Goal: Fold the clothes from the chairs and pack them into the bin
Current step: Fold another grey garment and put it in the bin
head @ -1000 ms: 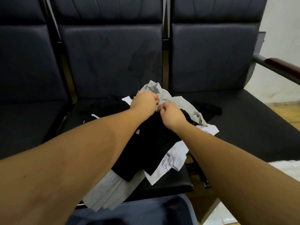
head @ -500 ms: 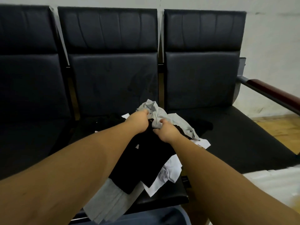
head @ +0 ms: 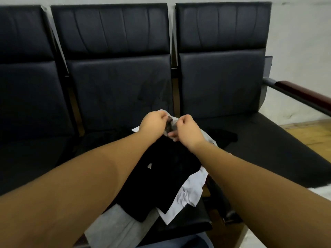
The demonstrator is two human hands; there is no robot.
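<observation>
A heap of clothes lies on the middle chair seat [head: 188,224]: a black garment [head: 161,178] on top, a white one [head: 189,194] under its right side, a grey one [head: 116,228] hanging over the front edge. My left hand [head: 152,125] and my right hand [head: 188,130] both pinch the top of a light grey garment [head: 172,120], held bunched between them above the heap. Most of that garment is hidden behind my hands. A blue edge at the bottom [head: 179,243] may be the bin.
Three black padded chairs stand in a row against a white wall. The right chair seat [head: 268,149] holds a dark piece of cloth [head: 225,137] near its back. A wooden armrest [head: 300,93] sticks out at right. Wooden floor [head: 311,135] shows beyond it.
My hands have lifted the light grey garment higher off the heap and drawn it into a tighter bunch. The camera has tilted up, showing more of the chair backs.
</observation>
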